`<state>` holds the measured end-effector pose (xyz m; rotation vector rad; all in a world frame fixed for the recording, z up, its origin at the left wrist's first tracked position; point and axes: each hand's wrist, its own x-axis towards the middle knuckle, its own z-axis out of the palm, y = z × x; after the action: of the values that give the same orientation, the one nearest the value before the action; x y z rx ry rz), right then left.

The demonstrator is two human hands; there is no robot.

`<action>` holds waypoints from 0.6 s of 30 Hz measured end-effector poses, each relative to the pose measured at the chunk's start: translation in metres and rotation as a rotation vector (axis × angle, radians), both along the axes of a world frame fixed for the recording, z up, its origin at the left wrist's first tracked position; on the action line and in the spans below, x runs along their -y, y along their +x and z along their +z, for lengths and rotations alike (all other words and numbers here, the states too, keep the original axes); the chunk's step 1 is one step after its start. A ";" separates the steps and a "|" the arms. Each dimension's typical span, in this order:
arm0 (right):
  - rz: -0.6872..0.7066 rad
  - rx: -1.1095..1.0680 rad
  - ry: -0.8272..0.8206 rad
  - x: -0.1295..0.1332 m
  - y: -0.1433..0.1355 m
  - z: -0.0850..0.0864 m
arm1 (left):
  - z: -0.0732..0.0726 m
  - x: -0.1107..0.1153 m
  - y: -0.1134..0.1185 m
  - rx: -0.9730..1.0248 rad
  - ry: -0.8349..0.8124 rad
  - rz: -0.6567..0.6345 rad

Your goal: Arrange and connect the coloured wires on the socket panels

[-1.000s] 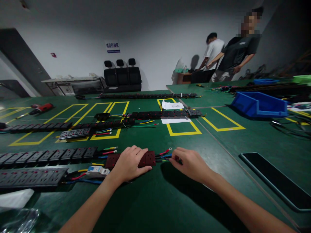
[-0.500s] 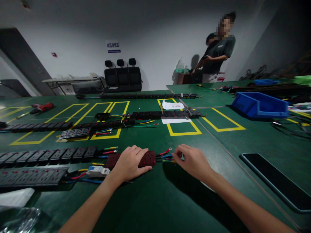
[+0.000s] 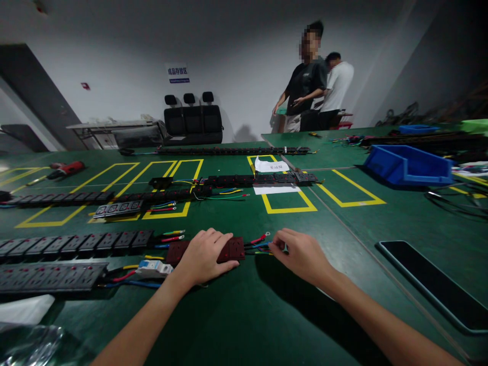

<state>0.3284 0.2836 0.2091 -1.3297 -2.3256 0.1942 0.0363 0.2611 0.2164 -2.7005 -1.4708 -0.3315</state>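
Note:
My left hand [image 3: 204,254] lies over a dark red socket strip [image 3: 236,248], fingers wrapped across its top and the thumb along its near edge. Coloured wires [image 3: 259,246] come out of the strip's right end, one red with a ring terminal. My right hand [image 3: 299,251] pinches the ends of these wires between thumb and fingertips. Left of the red strip sit a white and blue breaker [image 3: 154,269] and two black socket strips [image 3: 76,244] with wires at their ends.
More socket strips [image 3: 163,195] lie across the green table [image 3: 335,325]. A phone [image 3: 430,284] and a blue bin [image 3: 407,165] are at the right, a red drill [image 3: 66,170] at the far left. Two people [image 3: 308,84] stand beyond the table.
My right hand has shifted very slightly left; my left hand has stayed put. In the background, the person in black has moved left, and a person in white now shows more fully.

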 end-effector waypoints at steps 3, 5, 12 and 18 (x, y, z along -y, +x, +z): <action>-0.003 -0.001 -0.005 0.000 0.000 0.001 | -0.001 0.000 0.000 -0.001 -0.003 -0.002; 0.000 -0.001 -0.004 0.000 0.000 0.000 | -0.001 0.000 -0.001 0.005 0.006 -0.006; 0.004 0.005 0.006 0.000 0.001 -0.002 | -0.003 -0.001 -0.001 0.000 0.009 -0.003; 0.022 -0.008 0.019 0.000 0.001 -0.002 | -0.001 0.000 -0.001 -0.006 0.003 -0.002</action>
<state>0.3290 0.2835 0.2068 -1.2923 -2.3302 0.1833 0.0356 0.2612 0.2150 -2.6984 -1.4655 -0.3247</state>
